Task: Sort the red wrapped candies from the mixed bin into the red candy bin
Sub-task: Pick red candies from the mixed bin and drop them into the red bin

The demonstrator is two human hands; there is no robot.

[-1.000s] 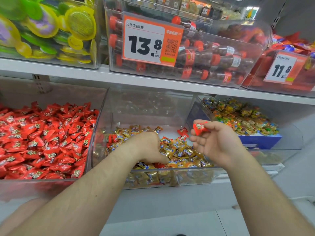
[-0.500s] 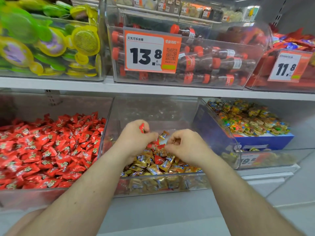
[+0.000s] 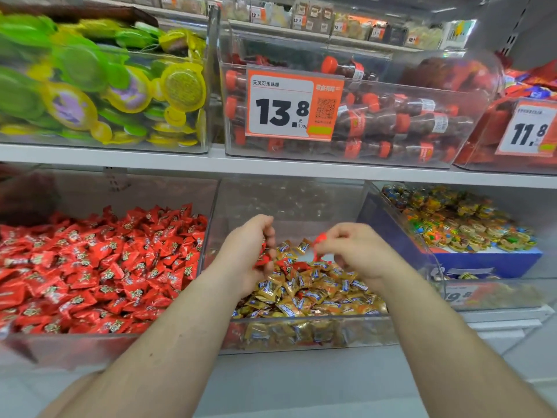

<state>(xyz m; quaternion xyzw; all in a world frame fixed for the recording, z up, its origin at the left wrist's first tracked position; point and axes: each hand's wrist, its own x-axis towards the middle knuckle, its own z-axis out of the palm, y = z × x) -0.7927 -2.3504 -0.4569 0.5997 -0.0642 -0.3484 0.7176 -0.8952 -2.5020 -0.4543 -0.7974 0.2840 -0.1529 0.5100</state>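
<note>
The clear mixed bin (image 3: 301, 333) in the middle of the lower shelf holds mostly gold wrapped candies (image 3: 304, 294) with a few red ones (image 3: 284, 265) among them. My left hand (image 3: 247, 251) hovers over its left side, fingers curled round red wrapped candies (image 3: 262, 258). My right hand (image 3: 352, 251) is over the centre and pinches one red candy (image 3: 320, 238) at its fingertips. To the left, the red candy bin (image 3: 90, 345) is filled with red wrapped candies (image 3: 99, 267).
A clear bin of multicoloured candies (image 3: 461, 224) on a blue box stands at the right. The upper shelf (image 3: 271, 167) carries bins of green and yellow jelly cups (image 3: 99, 86) and cola-bottle candies (image 3: 407, 119) with orange price tags (image 3: 294, 107).
My right hand has come up from the candy pile with a red candy pinched in its fingers. My left hand stays over the bin's left side, still gripping red candy. The view shifted down.
</note>
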